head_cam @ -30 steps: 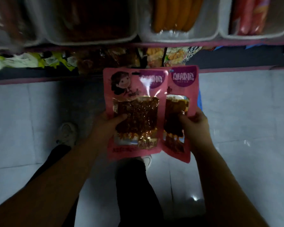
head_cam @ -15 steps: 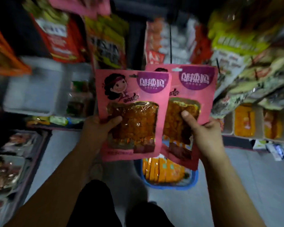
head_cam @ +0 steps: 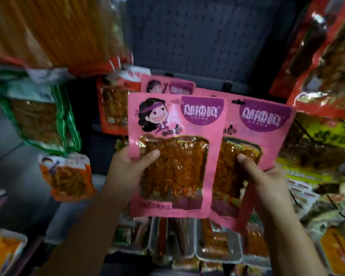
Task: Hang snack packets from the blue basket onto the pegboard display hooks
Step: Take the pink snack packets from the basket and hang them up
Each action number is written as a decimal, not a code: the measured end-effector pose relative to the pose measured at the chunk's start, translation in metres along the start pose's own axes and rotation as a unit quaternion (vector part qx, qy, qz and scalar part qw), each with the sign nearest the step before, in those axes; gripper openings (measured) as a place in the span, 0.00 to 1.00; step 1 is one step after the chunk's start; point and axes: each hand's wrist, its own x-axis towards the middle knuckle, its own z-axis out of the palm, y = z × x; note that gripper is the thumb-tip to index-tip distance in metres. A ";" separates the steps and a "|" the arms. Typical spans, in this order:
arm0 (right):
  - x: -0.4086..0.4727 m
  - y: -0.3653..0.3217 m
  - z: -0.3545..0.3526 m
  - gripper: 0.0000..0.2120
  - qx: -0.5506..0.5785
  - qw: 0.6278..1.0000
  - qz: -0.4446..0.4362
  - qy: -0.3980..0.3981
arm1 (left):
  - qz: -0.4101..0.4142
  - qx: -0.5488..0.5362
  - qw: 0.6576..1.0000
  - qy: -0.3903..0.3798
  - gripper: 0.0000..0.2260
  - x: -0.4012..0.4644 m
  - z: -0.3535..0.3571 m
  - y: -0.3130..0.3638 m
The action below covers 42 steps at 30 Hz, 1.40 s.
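Two pink snack packets are held up side by side in front of the grey pegboard. My left hand grips the front pink packet at its left edge, thumb on the clear window. My right hand grips the second pink packet, which sits partly behind the first, thumb on its window. A third matching pink packet hangs on the board just behind them. The blue basket is out of view.
Hanging snack packs crowd both sides: a green-edged pack and an orange pack on the left, red and yellow packs on the right. White trays of sausages line the shelf below. Bare pegboard shows above the packets.
My view has swung up from the floor and basket to the pegboard. Both hands have lifted the two pink packets upward, closer to the board, keeping the same grips.
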 end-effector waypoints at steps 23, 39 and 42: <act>0.010 0.015 0.075 0.12 0.014 0.997 0.077 -0.022 | 0.049 0.012 0.999 0.000 0.09 0.074 -0.017 0.058; 0.003 0.016 0.083 0.14 -0.012 0.998 0.048 -0.048 | 0.076 0.016 0.997 0.016 0.08 0.079 -0.025 0.056; 0.002 0.017 0.082 0.13 -0.003 0.998 0.049 -0.048 | 0.097 0.015 0.995 0.021 0.08 0.079 -0.025 0.056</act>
